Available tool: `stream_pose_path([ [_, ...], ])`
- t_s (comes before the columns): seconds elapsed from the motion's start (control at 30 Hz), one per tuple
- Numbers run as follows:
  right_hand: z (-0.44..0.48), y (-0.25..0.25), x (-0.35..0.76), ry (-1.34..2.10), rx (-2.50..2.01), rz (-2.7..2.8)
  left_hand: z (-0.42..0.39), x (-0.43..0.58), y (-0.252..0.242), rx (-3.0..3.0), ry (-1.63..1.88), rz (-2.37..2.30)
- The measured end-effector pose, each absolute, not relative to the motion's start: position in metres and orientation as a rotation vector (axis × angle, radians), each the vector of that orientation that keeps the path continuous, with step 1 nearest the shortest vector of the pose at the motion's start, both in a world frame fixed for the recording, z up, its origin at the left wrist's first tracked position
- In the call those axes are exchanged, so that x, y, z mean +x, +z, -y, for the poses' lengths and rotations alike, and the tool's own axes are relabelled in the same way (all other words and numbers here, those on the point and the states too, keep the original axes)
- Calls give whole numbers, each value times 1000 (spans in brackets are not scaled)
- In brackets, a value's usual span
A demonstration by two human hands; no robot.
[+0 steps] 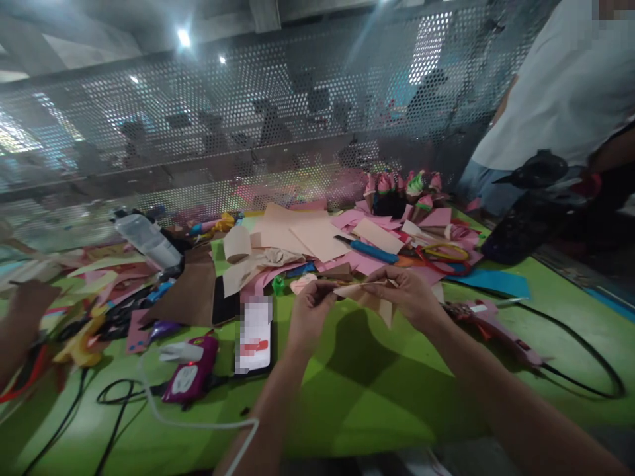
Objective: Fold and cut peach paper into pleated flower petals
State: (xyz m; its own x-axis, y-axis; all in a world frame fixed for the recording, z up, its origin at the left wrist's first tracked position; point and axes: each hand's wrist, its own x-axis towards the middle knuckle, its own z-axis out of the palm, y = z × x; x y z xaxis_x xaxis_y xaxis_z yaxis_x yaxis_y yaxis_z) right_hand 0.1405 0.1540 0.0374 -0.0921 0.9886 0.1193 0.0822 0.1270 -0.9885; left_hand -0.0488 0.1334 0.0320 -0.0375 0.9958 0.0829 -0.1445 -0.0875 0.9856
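Between my two hands I hold a small piece of peach-coloured sheet (370, 297), thin and partly folded or curled, above the green table (377, 396). My left hand (313, 307) pinches its left end with fingers bent. At the other end my right hand (401, 291) grips it between thumb and fingers. Just beyond my hands lie a blue-handled cutter knife (372, 251) and larger peach sheets (310, 231). A pink hot glue gun (501, 327) rests to the right of my right hand. Left of my left hand is a phone (254, 337) with a lit screen.
Red and yellow scissors (446, 256) and a blue sheet (489, 282) lie at right. Behind stand several ice-cream-like cones (417, 185). A purple power strip (191, 370) with cables, a clear bottle (146, 241) and another person's hand (30, 311) are at left. A person in white (555, 92) stands right.
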Motion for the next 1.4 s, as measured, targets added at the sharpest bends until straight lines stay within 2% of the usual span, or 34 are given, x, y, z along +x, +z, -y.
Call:
stream_pose_path([
  [0.3,-156,37,142,1113,-1133,1400,-130,-54,37,1169,1294,-942],
  [0.57,-154,37,141,1135,-1159,1413,-133,-52,31,1446,1372,-1121],
  [0.8,-154,36,140,1109,-1165,1420,-134,-53,31,1502,1472,-1064],
  [1.4,-152,35,139,1045,-1119,1484,-135,-57,34,1646,1401,-1241],
])
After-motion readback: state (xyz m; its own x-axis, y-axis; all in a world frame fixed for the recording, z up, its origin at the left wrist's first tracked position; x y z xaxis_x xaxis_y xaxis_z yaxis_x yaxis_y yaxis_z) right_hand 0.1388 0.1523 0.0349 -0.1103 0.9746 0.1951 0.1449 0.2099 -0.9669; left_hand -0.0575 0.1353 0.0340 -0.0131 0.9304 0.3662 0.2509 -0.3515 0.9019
